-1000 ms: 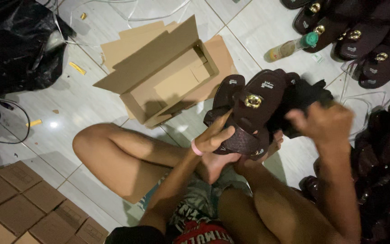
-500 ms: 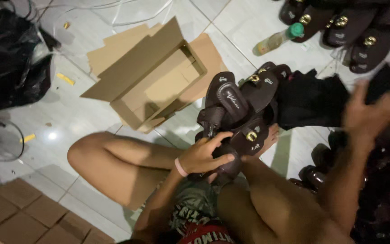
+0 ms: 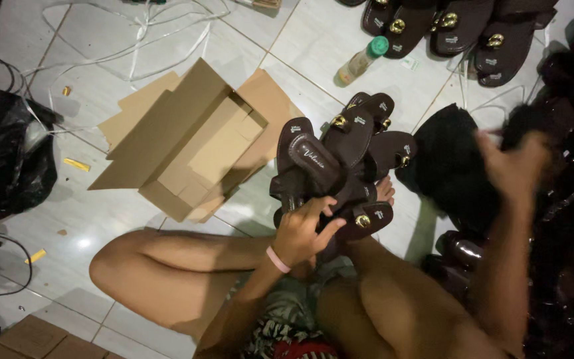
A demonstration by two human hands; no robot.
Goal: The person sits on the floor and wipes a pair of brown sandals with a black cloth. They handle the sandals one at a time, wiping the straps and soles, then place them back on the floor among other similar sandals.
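Note:
I sit on a tiled floor with my legs folded. My left hand [image 3: 303, 229] grips a bunch of dark brown sandals [image 3: 340, 159] with gold studs, held up in front of my knee. My right hand [image 3: 513, 163] is blurred, reaching out to the right against a black bag [image 3: 450, 166] and a dark heap of sandals [image 3: 566, 219]; whether it holds anything cannot be made out.
An open brown cardboard box [image 3: 194, 143] lies on the floor to the left. A row of brown sandals [image 3: 453, 26] and a green-capped bottle [image 3: 362, 60] are at the top. A black plastic bag [image 3: 1, 159] is at far left; flattened cardboard [image 3: 28, 336] at bottom left.
My left hand has stayed closed on the sandals, which now stand more upright. My right hand has swung out to the right toward the dark heap. The view has shifted.

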